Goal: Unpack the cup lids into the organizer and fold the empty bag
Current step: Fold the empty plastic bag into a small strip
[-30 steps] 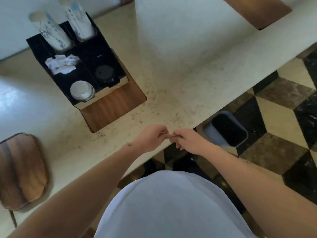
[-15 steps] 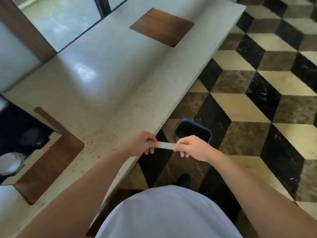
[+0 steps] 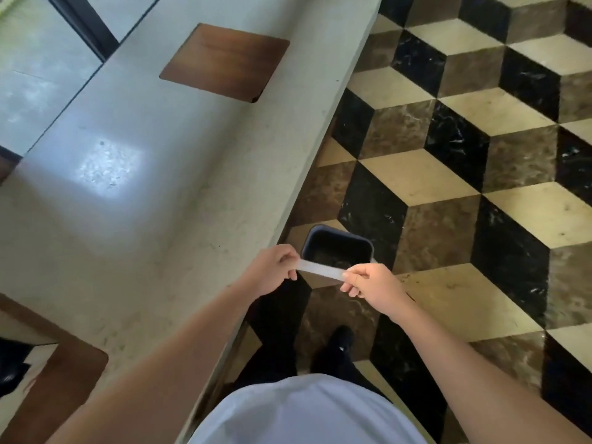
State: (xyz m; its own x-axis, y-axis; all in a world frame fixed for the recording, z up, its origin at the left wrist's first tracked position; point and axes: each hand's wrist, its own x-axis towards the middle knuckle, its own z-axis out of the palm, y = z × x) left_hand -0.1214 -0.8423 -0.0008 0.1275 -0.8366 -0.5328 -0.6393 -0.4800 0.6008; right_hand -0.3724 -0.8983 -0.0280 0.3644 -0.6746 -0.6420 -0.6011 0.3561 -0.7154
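Note:
The empty bag [image 3: 322, 269] is folded into a narrow, pale, translucent strip stretched between my two hands. My left hand [image 3: 272, 272] pinches its left end at the counter's front edge. My right hand [image 3: 371, 285] pinches the right end. The strip hangs just above the near rim of a small dark bin [image 3: 338, 248] on the floor. The black organizer [image 3: 12, 363] shows only as a dark corner at the far left edge; its lids are out of view.
The pale stone counter [image 3: 153, 200] runs diagonally, with a wooden board [image 3: 224, 60] at the back and another wooden board [image 3: 61, 376] at lower left. The floor [image 3: 464, 174] has a cube pattern of tiles. My dark shoe [image 3: 339, 341] stands below the bin.
My view has swung right, away from the organizer toward the floor and bin. My hands drew apart, stretching the folded bag into a strip, and now hold it over the bin's near rim.

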